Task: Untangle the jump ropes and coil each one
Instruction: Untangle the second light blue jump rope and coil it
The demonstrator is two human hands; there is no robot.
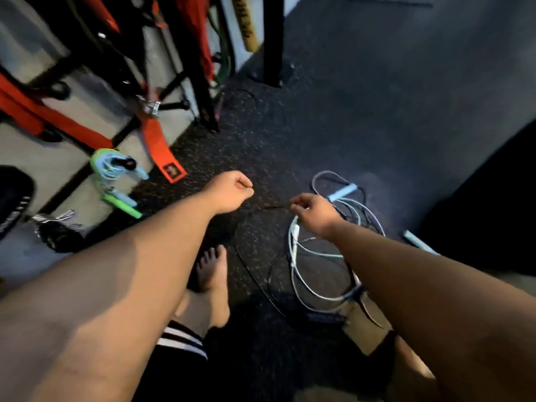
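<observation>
Between the hands: a short taut run of the black rope (272,208), thin and hard to follow against the dark speckled floor (290,126).
Right hand (311,213): thumb and fingertips pinch that black strand, and the other fingers curl loosely.
Left hand (232,190): curled into a fist just left of the strand; whether the cord runs into it cannot be told.
Tangle: the pale blue rope (316,256) lies in loose overlapping loops under the right wrist. Black loops thread through and around it, near the bare foot (213,271).
Handling: both cords look light, limp and smooth, likely to slip through a loose pinch and fall back into loops. The blue handle (343,192) is the stiff part and probably the better place to take hold, feeding it back through the crossings.
Second handle (417,242): another pale one, lying apart at the right by a dark edge.
Around: a green-and-blue bundle (113,175), already coiled, lies at the left by the rack (203,82), with an orange strap (162,146) hanging near.
In the way: the person's own legs and foot sit close to the loops and could catch a pulled cord.
</observation>
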